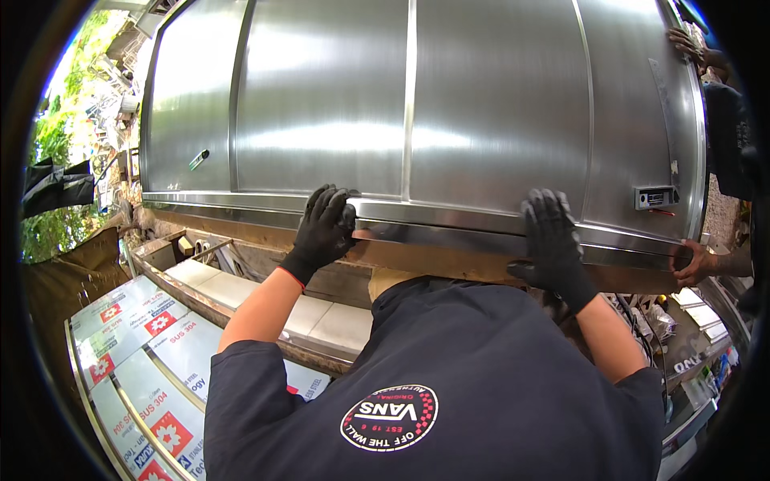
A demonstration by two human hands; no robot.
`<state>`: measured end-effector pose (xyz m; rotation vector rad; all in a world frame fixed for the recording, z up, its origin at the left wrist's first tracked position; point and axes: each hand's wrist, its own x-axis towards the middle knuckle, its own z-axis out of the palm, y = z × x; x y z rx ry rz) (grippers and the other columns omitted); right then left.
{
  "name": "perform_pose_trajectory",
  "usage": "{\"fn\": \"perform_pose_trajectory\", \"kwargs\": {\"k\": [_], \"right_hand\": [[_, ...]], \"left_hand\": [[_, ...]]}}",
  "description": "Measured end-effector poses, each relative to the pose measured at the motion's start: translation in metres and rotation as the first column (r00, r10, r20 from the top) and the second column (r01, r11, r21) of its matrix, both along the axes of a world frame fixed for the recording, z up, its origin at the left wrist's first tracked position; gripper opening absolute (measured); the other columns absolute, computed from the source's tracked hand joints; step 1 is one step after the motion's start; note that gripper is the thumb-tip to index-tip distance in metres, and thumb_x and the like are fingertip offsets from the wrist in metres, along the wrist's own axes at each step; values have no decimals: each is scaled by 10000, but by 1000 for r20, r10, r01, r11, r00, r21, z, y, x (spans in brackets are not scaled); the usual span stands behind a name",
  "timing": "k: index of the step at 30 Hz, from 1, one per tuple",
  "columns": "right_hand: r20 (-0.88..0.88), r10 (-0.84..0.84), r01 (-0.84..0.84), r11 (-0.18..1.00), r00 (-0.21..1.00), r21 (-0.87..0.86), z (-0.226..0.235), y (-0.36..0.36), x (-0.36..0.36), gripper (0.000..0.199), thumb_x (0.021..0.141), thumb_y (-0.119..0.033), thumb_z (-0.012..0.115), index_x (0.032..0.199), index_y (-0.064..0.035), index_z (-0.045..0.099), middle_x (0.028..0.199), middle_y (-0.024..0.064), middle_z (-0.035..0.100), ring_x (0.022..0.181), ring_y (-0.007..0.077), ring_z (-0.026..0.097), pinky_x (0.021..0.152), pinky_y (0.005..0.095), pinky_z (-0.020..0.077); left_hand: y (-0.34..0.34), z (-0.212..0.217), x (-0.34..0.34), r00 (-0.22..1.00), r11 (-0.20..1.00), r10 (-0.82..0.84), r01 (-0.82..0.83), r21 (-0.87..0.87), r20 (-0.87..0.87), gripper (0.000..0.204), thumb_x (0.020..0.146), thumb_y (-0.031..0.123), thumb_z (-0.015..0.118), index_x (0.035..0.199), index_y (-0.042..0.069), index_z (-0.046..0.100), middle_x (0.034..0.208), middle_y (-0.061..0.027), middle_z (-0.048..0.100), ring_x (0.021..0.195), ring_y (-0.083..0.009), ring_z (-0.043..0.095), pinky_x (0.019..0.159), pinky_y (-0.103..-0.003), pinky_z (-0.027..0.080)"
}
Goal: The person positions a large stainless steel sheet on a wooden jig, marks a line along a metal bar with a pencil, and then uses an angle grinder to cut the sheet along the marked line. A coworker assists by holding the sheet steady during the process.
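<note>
A large brushed stainless steel panel (497,104), with raised seams running across it and a folded front rim, lies in front of me. My left hand (325,228), in a black glove, has its bent fingers hooked over the front rim, left of the middle. My right hand (553,248), also gloved in black, rests on the same rim farther right, fingers stretched out over the edge and thumb apart. A green-and-white marker with a dark cap (199,159) lies on the panel's left part. Near its right front corner sits a small rectangular grey tool (655,197).
Another person's bare hand (696,263) touches the panel's right front corner, and a second hand (691,46) its far right edge. Film-covered metal sheets (168,377) lie at lower left. A red stick (662,212) lies by the grey tool. Pale boards (257,297) run below the panel.
</note>
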<state>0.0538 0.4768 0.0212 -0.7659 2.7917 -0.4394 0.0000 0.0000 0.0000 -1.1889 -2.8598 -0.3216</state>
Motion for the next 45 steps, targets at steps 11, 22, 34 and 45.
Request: {"fn": "perform_pose_trajectory", "kwargs": {"k": [11, 22, 34, 45], "right_hand": [[11, 43, -44, 991, 999, 126, -8, -260, -53, 956, 834, -547, 709, 1532, 41, 425, 1628, 235, 367, 1578, 404, 225, 1314, 559, 108], [-25, -2, 8, 971, 1000, 238, -1, -291, -54, 882, 769, -289, 708, 1542, 9, 406, 1641, 275, 327, 1574, 446, 223, 1298, 590, 139], [95, -37, 8, 957, 995, 289, 4, -297, -61, 996, 726, -380, 809, 1543, -1, 383, 1634, 266, 331, 1559, 471, 240, 1280, 609, 181], [132, -16, -12, 978, 991, 210, 0, -286, -67, 795, 791, -160, 637, 1534, -12, 397, 1628, 279, 349, 1544, 491, 273, 1261, 621, 218]], "left_hand": [[-19, -22, -4, 994, 954, -106, 102, 281, -2, 673, 791, 371, 789, 1259, -34, 522, 1386, -297, 492, 1267, -480, 499, 1102, -656, 398], [-131, -22, -20, 991, 943, -129, 108, 313, 46, 482, 894, 273, 679, 1293, 12, 601, 1374, -243, 527, 1333, -436, 488, 1182, -597, 368], [-406, 11, -73, 998, 998, 41, -39, -49, 46, 379, 810, 133, 763, 1118, 32, 567, 1294, -198, 595, 1254, -408, 572, 1123, -566, 450], [-396, 10, -67, 985, 994, 108, -102, -49, 137, 383, 842, 89, 722, 1166, 16, 530, 1295, -235, 574, 1245, -447, 564, 1110, -623, 442]]}}
